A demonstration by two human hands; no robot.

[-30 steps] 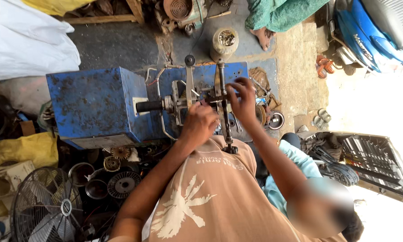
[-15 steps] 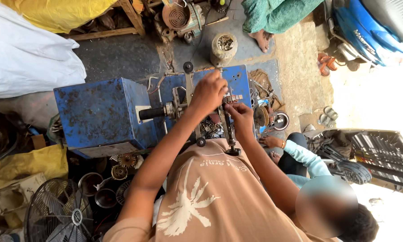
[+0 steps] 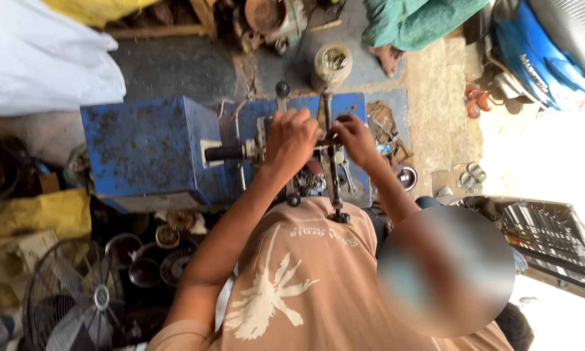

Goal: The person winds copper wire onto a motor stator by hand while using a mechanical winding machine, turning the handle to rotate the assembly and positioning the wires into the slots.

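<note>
Roughly counted, left to right: one white sack, one fan, a few round metal parts by it, one blue box, one blue bench, one jar, one grey crate far right.

I see two hands on one small machine that sits on the bench. My left hand is closed in a fist over the machine's top, fingers curled down around a part I cannot make out; a black handle sticks out just left of those fingers, toward the box. My right hand is partly curled, fingertips pinching the cross-arm of the machine just right of the left fist. A dark rod runs from between the two hands back toward my chest, ending in a knob.

Surface: a worn blue metal top, paint chipped, standing on a dirty concrete floor. Clutter crowds round it, and bright daylight washes out the right side.

Machine: dark, greasy metal, with thin rods and a ball-ended lever beyond my fingers.
</note>
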